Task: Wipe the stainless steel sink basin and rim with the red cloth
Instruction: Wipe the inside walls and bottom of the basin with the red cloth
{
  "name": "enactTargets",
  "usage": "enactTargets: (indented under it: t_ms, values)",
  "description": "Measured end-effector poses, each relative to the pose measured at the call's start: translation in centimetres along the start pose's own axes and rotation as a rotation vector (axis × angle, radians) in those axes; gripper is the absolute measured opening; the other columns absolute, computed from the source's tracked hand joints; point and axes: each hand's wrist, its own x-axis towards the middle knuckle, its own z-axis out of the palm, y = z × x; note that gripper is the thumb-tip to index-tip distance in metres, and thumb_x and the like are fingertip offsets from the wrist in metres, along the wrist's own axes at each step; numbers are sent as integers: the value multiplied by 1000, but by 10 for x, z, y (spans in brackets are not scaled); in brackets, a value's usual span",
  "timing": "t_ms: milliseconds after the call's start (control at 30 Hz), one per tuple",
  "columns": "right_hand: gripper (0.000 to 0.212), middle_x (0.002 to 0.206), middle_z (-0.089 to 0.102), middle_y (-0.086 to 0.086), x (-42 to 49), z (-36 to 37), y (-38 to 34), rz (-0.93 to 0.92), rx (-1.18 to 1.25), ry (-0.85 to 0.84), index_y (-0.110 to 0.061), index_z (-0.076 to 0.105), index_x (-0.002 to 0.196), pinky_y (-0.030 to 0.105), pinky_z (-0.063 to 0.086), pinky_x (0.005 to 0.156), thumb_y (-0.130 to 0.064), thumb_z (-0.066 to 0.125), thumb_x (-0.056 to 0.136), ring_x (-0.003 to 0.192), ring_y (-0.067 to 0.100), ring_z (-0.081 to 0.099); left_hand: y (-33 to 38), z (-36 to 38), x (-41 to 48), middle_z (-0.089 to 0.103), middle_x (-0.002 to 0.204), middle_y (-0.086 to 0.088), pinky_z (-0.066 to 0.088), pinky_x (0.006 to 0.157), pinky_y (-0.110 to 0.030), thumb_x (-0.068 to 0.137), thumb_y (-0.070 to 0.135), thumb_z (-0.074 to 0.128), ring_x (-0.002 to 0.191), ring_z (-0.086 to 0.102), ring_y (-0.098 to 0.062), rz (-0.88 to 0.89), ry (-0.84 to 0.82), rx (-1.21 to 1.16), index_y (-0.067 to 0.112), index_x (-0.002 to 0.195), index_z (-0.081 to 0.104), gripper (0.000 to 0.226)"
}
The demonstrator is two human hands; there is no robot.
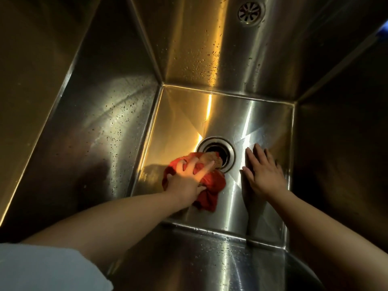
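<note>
Left hand [188, 179] clutches red cloth [212, 185] against sink basin [262, 122] floor, at drain [218, 153] edge. Right hand [264, 171] open, flat on floor.

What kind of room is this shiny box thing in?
Probably a kitchen, though only the inside of a deep steel sink shows: a drain in the floor, an overflow grate on the back wall, and a red cloth wiping it.

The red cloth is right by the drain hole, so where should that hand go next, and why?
Probably slide the left hand and red cloth leftwards along the sink floor to the left wall; droplets still speckle that wall, while the floor near the drain already looks smooth.
</note>
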Motion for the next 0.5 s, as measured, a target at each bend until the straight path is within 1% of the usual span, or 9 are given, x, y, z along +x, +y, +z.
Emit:
enactTargets:
  t_ms: [100,167,233,300,367,433,500]
  values:
    - [61,160,-3,-4,1,-3,4,4,-14,17,-32,9,150,52,17,113,-50,32,96,147,26,0,26,9,-6,2,158,1,29,100,-65,94,44,49,141,5,-36,133,-64,8,56,143,0,70]
    - [60,160,-3,-5,1,-4,6,7,-9,21,-32,8,149,52,16,113,-50,30,97,147,25,0,33,13,-8,-2,158,5,23,104,-66,93,51,44,142,1,-33,214,-91,-23,57,142,-1,67]
    - [59,160,-2,-5,0,-5,5,-8,-4,28,-33,8,149,52,16,114,-50,28,97,147,24,-1,28,12,-7,-7,158,8,19,107,-65,93,57,36,143,-2,-31,245,-46,-52,56,142,-5,63]
    - [57,160,1,-4,-2,-6,-1,-54,16,34,-32,11,149,51,18,114,-51,25,97,147,23,1,10,6,-4,-11,158,8,14,110,-63,94,59,27,145,-7,-28,218,45,-61,54,142,-9,61]
    - [60,160,7,-3,-5,-7,-11,-130,74,48,-32,15,149,50,20,116,-55,17,94,147,23,4,-16,-2,1,-12,158,8,9,111,-60,90,63,14,145,-10,-26,154,129,-20,52,142,-11,59]
    - [64,159,12,-3,-8,-8,-24,-224,142,54,-34,19,148,49,19,116,-58,12,89,146,22,8,-40,-15,5,-15,158,9,4,113,-56,85,68,4,145,-13,-24,91,159,59,51,142,-13,62]
    - [61,158,16,-3,-9,-9,-40,-346,164,47,-36,25,146,50,19,115,-58,18,89,146,23,13,-55,-24,10,-21,157,11,-2,114,-51,91,62,9,145,-19,-23,32,128,118,51,140,-17,56]
